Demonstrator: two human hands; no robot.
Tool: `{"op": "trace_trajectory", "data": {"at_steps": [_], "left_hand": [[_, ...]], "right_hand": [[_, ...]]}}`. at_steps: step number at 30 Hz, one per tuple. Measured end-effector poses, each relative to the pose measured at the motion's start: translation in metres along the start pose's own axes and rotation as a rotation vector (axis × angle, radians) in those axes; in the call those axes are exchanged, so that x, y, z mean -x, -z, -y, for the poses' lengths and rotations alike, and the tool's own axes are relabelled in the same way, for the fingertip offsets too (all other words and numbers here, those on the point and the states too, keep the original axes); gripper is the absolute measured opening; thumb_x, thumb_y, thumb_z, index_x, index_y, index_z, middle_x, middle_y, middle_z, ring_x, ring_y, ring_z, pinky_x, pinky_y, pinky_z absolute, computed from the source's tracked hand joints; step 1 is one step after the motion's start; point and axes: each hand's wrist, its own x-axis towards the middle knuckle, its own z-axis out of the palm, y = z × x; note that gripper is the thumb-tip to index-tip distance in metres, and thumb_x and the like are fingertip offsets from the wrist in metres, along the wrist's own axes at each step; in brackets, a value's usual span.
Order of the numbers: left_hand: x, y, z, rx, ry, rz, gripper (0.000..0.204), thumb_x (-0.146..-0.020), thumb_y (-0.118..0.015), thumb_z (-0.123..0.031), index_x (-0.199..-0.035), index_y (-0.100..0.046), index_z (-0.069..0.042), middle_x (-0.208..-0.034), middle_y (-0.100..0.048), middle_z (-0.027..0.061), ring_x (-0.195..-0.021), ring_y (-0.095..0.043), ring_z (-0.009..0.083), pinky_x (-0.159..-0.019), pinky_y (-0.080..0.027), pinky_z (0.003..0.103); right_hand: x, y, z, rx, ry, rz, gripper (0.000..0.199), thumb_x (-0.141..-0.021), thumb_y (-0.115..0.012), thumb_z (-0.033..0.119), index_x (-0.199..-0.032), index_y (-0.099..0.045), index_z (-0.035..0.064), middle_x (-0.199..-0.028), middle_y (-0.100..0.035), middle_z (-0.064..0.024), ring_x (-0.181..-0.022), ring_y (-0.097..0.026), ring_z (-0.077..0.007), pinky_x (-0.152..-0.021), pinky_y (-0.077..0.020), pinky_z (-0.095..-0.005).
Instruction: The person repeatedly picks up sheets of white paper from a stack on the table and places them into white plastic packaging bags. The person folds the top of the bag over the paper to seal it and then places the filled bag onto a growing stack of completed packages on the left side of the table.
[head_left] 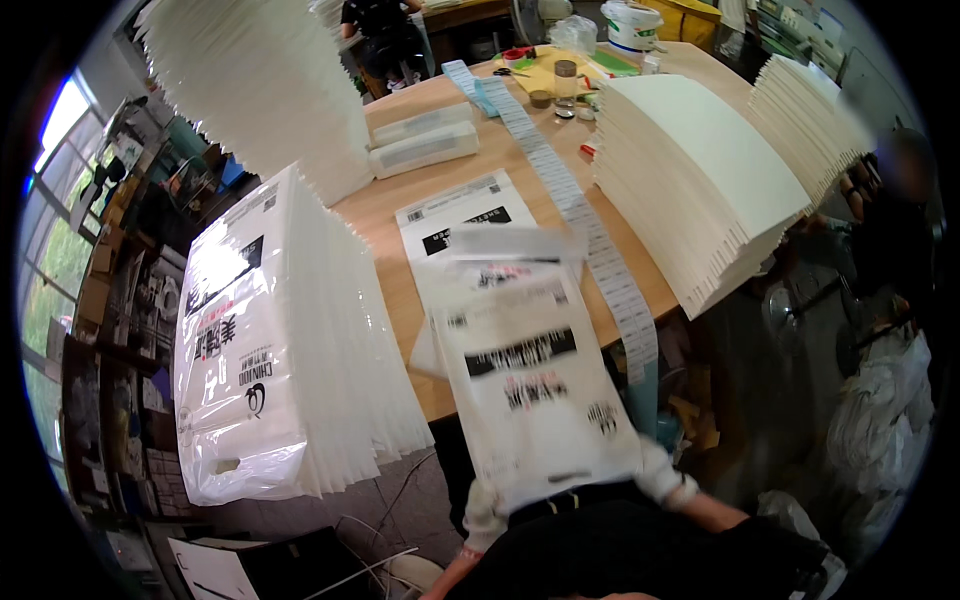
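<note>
I hold a white plastic bag [530, 380] with black print out in front of me; it is blurred by motion. My left hand [485, 515], in a white glove, grips its lower left corner. My right hand [665, 475], also gloved, grips its lower right corner. The bag hangs over the near edge of a wooden table [390, 215]. Another printed bag [460, 215] lies flat on the table just beyond it. A thick stack of the same bags [290, 330] stands on edge at my left.
A long strip of labels [590, 220] runs down the table and over its edge. Tall stacks of white sheets [690, 170] stand right and top left [260, 80]. Two long wrapped packs [425, 140], a jar [565, 80] and a bucket [632, 22] sit farther back. A person [890, 200] is at the right.
</note>
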Motion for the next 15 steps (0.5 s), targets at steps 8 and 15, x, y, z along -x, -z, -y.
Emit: {"op": "trace_trajectory", "data": {"at_steps": [8,15], "left_hand": [[-0.008,0.006,0.072,-0.684,-0.134,-0.035,0.024,-0.068,-0.059,-0.003,-0.09,-0.05,-0.001,-0.1,-0.051,0.0185,-0.079,-0.056,0.0325,-0.07,-0.046,0.038],[-0.05,-0.029,-0.043,-0.781,-0.076,0.291,0.024,-0.072,-0.063,-0.011,-0.094,-0.056,-0.005,-0.09,-0.056,0.0142,-0.081,-0.058,0.0309,-0.068,-0.049,0.04]], "right_hand": [[-0.072,0.083,-0.038,0.261,-0.409,0.548,0.037,-0.075,-0.057,0.037,-0.098,-0.058,0.0083,-0.102,-0.059,-0.017,-0.098,-0.056,-0.0311,-0.083,-0.0444,-0.0365],[-0.122,0.083,-0.143,0.005,-0.567,-0.045,0.032,-0.077,-0.059,0.036,-0.085,-0.051,0.0064,-0.083,-0.058,-0.0158,-0.073,-0.056,-0.0299,-0.065,-0.042,-0.0384]]}}
